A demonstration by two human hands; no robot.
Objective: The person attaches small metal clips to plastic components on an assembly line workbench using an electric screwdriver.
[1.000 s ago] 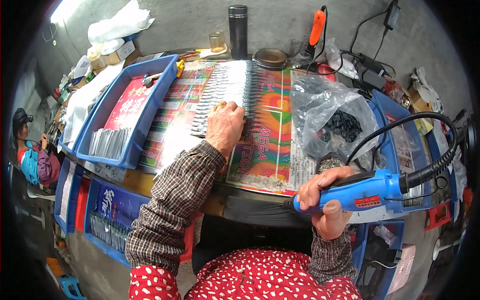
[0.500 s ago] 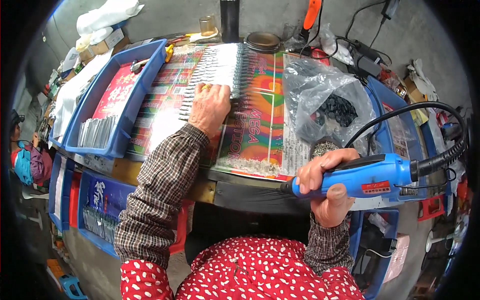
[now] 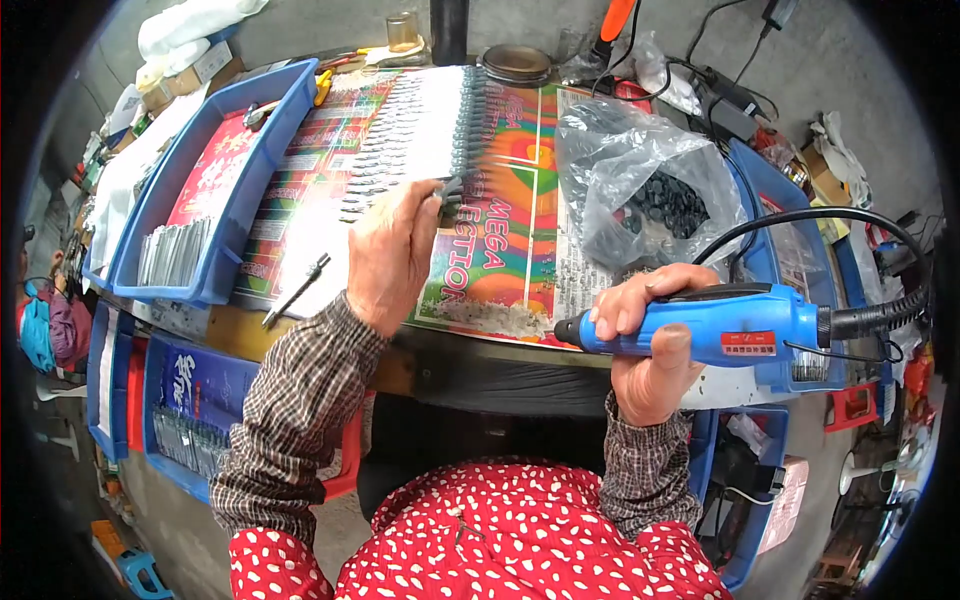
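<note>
Our right hand (image 3: 645,345) wraps around the blue driver (image 3: 740,328), right of the row of rods (image 3: 420,130) and nearer us. Our left hand (image 3: 390,250) is at the row's near end, fingers drawn together; we cannot tell whether they pinch a rod. We see a loose rod (image 3: 297,290) left of the row and closer to us, a blue tray (image 3: 165,294) to the row's left, and a clear bag (image 3: 610,150) of black pieces (image 3: 668,205) to its right.

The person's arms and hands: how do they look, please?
The left hand and right hand wear no gloves. Wrinkled, dark-and-white checked oversleeves cover both forearms; further up are red sleeves with white spots.
</note>
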